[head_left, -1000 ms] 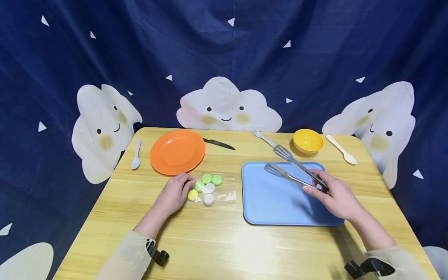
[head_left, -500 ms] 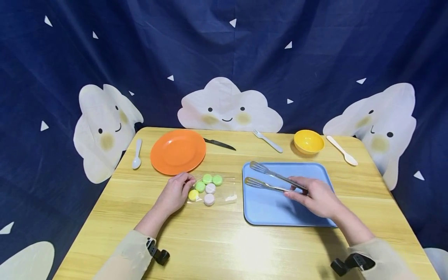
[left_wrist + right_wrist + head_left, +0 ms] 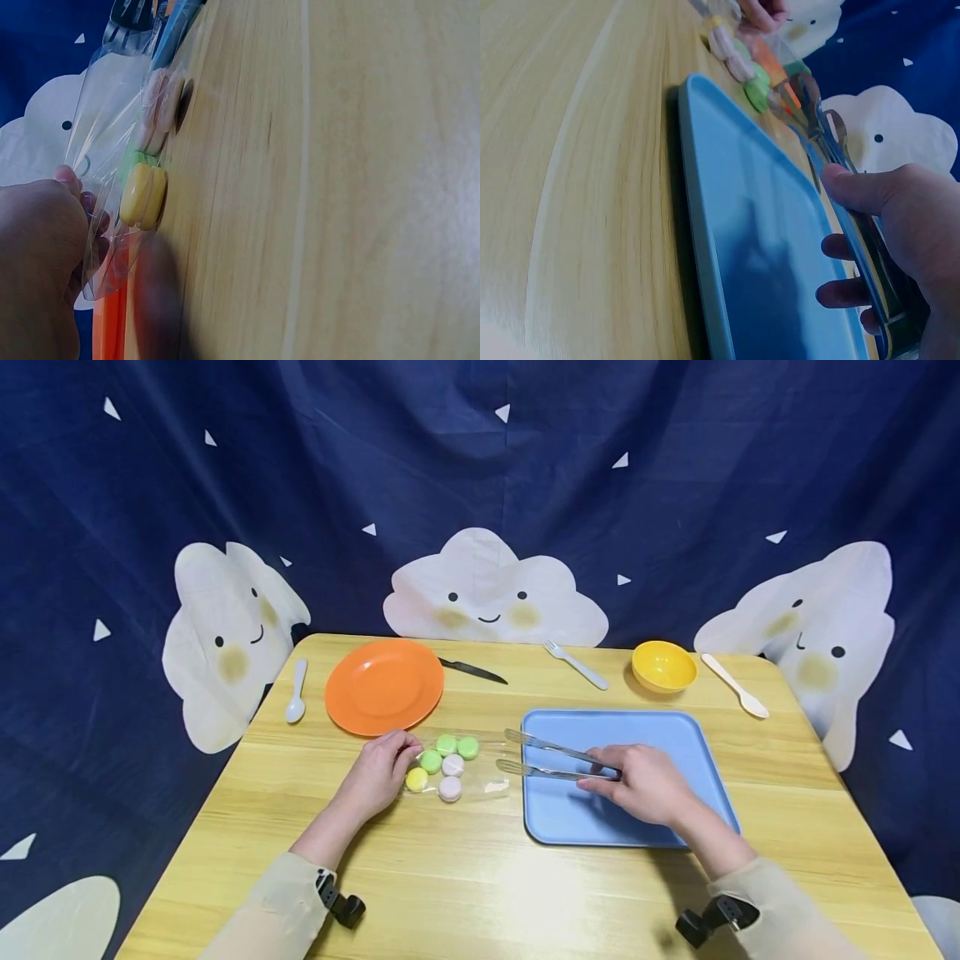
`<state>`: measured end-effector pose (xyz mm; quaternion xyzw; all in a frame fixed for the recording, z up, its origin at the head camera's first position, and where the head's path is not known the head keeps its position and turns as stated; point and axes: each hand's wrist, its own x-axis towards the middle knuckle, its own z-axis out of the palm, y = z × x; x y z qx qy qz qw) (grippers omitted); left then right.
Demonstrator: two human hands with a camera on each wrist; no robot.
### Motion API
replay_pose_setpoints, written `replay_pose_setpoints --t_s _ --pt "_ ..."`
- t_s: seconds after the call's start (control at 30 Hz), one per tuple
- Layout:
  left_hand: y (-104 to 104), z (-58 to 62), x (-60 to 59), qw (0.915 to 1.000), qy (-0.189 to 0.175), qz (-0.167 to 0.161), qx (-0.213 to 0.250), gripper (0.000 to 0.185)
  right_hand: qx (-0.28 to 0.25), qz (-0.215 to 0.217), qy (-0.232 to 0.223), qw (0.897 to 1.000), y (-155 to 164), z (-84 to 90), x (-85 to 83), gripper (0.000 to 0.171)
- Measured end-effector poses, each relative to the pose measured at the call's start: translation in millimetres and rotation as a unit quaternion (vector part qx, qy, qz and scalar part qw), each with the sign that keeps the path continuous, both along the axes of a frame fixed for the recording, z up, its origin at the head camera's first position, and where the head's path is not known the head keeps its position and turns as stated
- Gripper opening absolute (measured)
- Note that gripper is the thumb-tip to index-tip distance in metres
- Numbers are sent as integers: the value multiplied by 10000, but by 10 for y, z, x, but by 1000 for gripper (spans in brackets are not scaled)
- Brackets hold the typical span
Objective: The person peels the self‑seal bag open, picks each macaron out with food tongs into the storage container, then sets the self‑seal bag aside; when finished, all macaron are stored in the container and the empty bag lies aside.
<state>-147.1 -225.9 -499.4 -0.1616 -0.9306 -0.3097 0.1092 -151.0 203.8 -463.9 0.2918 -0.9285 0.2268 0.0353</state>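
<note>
Several macarons lie in a clear plastic bag (image 3: 491,770) left of the tray: green macarons (image 3: 468,747), pale lilac macarons (image 3: 450,789) and one yellow macaron (image 3: 143,196). My left hand (image 3: 381,768) pinches the bag's edge on its left side; the left wrist view shows the film lifted near the fingers. My right hand (image 3: 645,787) grips metal tongs (image 3: 564,751) with slotted ends. The tongs' arms stand apart, with nothing between them. Their tips point left, past the left edge of the blue tray (image 3: 693,772), near the bag.
An orange plate (image 3: 382,685) lies behind the left hand, with a grey-white spoon (image 3: 296,697) left of it and a black knife (image 3: 474,672) to its right. Farther right along the back are a grey fork (image 3: 577,665), a yellow bowl (image 3: 664,667) and a cream spoon (image 3: 737,687).
My right hand has carried the tongs left and toward me, from over the tray's right side to beside the bag. The left hand has kept its hold on the bag.
</note>
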Motion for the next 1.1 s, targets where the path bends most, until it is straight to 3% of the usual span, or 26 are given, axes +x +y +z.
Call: replay_pose_setpoints --t_s 0.4,0.8,1.1 --pt "6 -33 -4 9999 48 -83 60 6 447 136 -46 9989 -260 -16 -20 38" --pt "-2 -35 -66 9992 -52 -384 100 5 428 182 435 9980 -475 -97 -140 50" --pt "-38 -51 -91 9982 -67 -591 99 4 775 366 -107 9963 -552 -67 -275 55"
